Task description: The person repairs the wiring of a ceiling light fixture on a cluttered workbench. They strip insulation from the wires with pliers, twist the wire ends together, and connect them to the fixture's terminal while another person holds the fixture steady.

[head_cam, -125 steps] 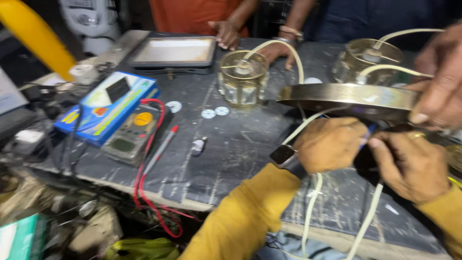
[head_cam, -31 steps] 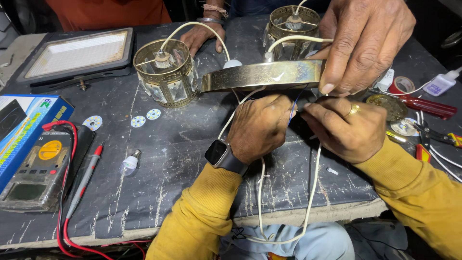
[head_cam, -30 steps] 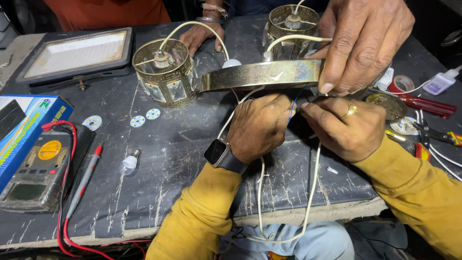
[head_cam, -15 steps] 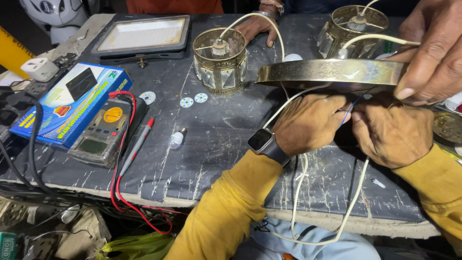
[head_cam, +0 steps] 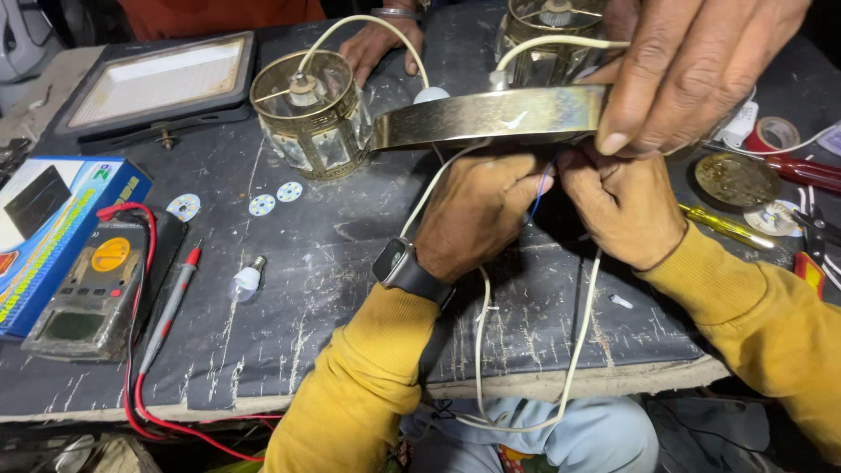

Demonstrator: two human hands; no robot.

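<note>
My left hand (head_cam: pixel 477 210) and my right hand (head_cam: pixel 624 203) meet under a curved brass bar (head_cam: pixel 491 116), both pinching thin wires, one of them blue (head_cam: pixel 540 186). White cables (head_cam: pixel 484 342) run from my hands down over the table edge. A smartwatch sits on my left wrist. Another person's hand (head_cam: pixel 692 61) grips the right end of the bar from above. The bar joins a brass-and-glass lantern shade (head_cam: pixel 308 112) to a second shade (head_cam: pixel 552 26) at the far side.
A multimeter (head_cam: pixel 83 293) with red and grey probes lies at left beside a blue box (head_cam: pixel 53 236). A flat flood lamp (head_cam: pixel 158 83), a small bulb (head_cam: pixel 245 282), round white discs, tape roll (head_cam: pixel 775 136) and screwdrivers lie around. Another person's hand (head_cam: pixel 385 44) rests at the far edge.
The view has shifted and drawn closer to the hands. My hands stay together under the brass bar, working the wires; the other person's hand keeps hold of the bar.
</note>
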